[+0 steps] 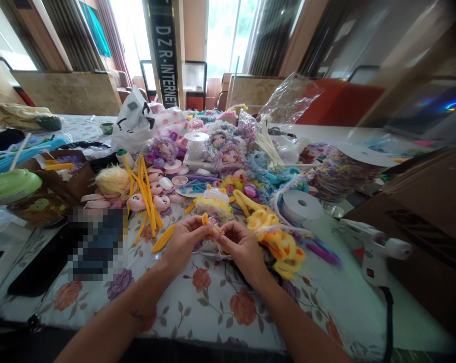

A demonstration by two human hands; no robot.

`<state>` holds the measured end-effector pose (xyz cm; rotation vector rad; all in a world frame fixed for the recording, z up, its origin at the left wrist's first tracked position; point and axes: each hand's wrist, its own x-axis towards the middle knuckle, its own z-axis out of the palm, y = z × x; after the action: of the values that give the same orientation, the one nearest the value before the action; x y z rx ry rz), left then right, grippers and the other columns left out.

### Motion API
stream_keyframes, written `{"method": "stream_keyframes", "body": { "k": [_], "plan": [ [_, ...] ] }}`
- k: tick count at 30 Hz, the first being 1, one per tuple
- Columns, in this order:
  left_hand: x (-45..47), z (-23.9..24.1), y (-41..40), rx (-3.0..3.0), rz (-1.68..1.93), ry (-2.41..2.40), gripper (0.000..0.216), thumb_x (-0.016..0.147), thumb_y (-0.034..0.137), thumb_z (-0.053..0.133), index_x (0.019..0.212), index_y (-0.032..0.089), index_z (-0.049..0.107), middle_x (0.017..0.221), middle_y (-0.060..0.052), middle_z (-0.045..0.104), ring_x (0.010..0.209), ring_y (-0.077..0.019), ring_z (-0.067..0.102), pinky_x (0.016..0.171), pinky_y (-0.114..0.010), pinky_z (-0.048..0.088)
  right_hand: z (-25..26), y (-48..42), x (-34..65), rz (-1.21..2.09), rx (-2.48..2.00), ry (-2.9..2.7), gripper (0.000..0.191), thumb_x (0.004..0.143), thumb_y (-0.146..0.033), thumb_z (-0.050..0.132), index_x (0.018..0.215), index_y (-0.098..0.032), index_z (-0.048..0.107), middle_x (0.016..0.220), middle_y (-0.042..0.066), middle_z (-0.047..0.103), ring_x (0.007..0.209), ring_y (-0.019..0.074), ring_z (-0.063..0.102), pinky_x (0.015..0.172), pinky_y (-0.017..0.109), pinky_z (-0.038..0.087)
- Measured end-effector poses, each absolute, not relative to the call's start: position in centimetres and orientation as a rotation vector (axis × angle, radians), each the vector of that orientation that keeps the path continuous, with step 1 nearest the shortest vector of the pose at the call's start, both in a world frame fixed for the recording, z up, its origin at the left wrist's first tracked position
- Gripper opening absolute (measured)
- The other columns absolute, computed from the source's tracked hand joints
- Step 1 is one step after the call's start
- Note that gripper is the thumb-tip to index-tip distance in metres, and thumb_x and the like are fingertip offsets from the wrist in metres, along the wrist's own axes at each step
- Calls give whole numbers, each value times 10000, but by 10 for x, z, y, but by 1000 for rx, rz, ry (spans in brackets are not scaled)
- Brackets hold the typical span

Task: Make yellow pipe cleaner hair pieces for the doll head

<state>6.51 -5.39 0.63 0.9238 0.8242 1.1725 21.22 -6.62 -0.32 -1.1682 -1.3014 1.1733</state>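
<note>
Yellow piece (205, 219) between the hands (181, 242)

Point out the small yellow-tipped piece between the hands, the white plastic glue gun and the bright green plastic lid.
Small yellow-tipped piece (205, 219), head view: its yellow tip.
White plastic glue gun (375, 246), head view: its body.
Bright green plastic lid (12, 186), head view: its rounded side.

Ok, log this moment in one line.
left fingers: holding small yellow piece | right fingers: close beside, grip unclear | glue gun: at right, unheld
</note>
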Motion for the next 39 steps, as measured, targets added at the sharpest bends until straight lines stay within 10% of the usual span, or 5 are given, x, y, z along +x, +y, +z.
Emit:
{"method": "stream_keyframes", "body": {
  "k": [13,23,39],
  "plan": [
    [60,4,-49,1016,1255,899,163,720,285,738,784,142,690,741,-30,685,662,-102,605,647,-197,486,1,-68,214,628,-1254,-1554,106,756,-259,623,699,-174,596,712,23,584,673,159,529,625,275,417],
    [59,3,-47,940,1256,874,152,707,275,750,771,149,694,735,-17,672,657,-98,598,656,-200,482,7,-68,216,1231,-1174,-1289,239,727,-364,692,757,-170,555,613,-35,516,520,96,446,472,211,332],
    [57,6,-45,815,1308,878,172,670,272,769,748,141,687,759,-22,656,681,-105,599,658,-205,494,3,-66,220,969,-1339,-1470,224,737,-378,666,704,-167,600,587,-13,534,531,116,434,465,225,327]
  ]
}}
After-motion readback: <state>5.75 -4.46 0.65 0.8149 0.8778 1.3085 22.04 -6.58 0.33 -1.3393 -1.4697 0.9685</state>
